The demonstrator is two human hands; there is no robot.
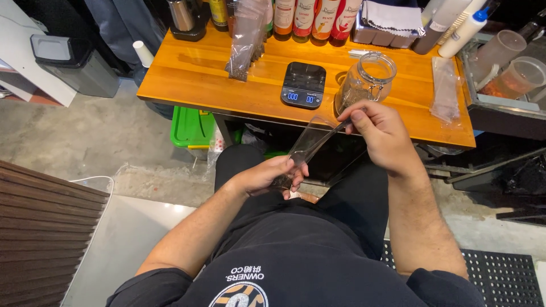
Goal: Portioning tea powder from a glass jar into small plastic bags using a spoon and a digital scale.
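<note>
We held a long clear plastic bag (310, 146) between our two hands, over our lap and just in front of the wooden table (193, 74). Our left hand (267, 175) was closed around the bag's lower end, fingers curled under it, where a dark, crumbly filling sat inside. Our right hand (381, 133) pinched the bag's upper end between thumb and fingers, so the thin, glossy film stretched in a slanted line from one hand to the other.

The table was a smooth, varnished orange-brown slab with a straight front edge. On it, just past the right hand, stood a round glass jar (365, 82) with a wire clasp, open at the top and holding a layer of the same dark, grainy stuff at its bottom. Beside the jar lay a small black scale (303, 85), flat and rounded at the corners, its display lit blue. Another clear bag (244, 42) with dark filling stood farther back, and an empty-looking clear bag (445, 88) lay flat near the right edge. A row of bottles (310, 18) with red and orange contents lined the back
</note>
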